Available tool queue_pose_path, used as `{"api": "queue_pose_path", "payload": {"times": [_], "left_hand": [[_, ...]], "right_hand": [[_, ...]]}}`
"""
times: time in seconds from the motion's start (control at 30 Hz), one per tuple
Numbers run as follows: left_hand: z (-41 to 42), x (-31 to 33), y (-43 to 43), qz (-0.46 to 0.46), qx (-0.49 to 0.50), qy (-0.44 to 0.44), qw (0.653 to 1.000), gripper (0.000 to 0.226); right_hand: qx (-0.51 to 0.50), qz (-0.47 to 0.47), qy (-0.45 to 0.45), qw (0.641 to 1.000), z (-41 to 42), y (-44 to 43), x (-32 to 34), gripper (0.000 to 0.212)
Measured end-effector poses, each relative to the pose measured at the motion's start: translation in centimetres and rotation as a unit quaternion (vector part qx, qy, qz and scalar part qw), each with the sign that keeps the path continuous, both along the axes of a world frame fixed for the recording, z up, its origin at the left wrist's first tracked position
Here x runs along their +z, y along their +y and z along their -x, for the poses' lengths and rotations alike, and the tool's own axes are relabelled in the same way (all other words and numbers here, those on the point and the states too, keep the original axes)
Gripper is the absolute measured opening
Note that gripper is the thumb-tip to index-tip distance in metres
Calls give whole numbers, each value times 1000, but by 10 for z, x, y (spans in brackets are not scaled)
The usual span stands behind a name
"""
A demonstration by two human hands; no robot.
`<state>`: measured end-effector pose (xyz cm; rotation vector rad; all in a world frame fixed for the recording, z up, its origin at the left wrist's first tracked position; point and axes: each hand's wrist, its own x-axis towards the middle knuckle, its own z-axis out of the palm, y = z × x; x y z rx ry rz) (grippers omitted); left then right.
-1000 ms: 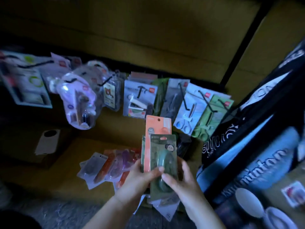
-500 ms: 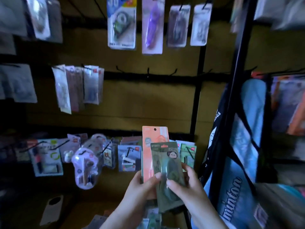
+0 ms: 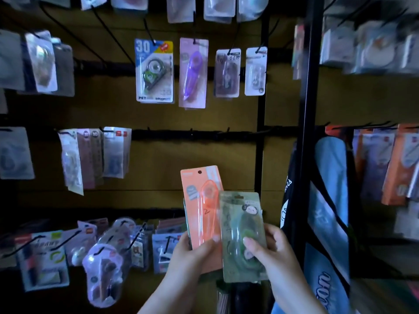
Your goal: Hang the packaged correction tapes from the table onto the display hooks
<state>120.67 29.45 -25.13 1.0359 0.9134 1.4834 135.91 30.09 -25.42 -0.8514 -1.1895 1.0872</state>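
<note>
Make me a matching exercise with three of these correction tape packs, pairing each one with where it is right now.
Things:
1. orange pack
2. green panda pack
3. purple pack

Places:
A. hanging on an upper hook
B. held by the left hand
C. held by the right hand

Pairs: 1-B, 2-C, 3-A

Just right of the right hand (image 3: 275, 252) hangs a blue and black bag (image 3: 328, 223) with white lettering, beside a black upright post (image 3: 306, 109). Farther right, orange-backed packs (image 3: 394, 168) hang in a row. Left of the left hand (image 3: 190, 252), a low row holds a clear rounded blister pack (image 3: 103, 275) and a card with a green ring (image 3: 48, 259). A brown board (image 3: 158, 166) backs the rack above both hands.
</note>
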Motion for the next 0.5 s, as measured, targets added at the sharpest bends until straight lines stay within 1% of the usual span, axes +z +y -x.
{"api": "queue_pose_path", "payload": {"times": [0.1, 0.17, 0.27, 0.33, 0.37, 0.5], "left_hand": [[4, 26, 10, -16, -13, -5, 1000, 33], [14, 40, 17, -28, 2, -6, 1000, 45], [29, 54, 28, -38, 31, 8, 999, 61], [37, 62, 33, -44, 28, 21, 998, 68], [39, 66, 36, -49, 23, 26, 998, 71], [35, 82, 41, -68, -13, 34, 997, 58]], "right_hand": [[1, -33, -20, 999, -5, 13, 30, 35], [-22, -55, -29, 998, -7, 25, 51, 41], [-70, -79, -7, 994, -13, 45, 77, 47], [-93, -92, 3, 991, -19, 54, 91, 46], [-102, -101, 9, 990, -23, 57, 97, 45], [-130, -129, 15, 983, -34, 67, 109, 48]]}}
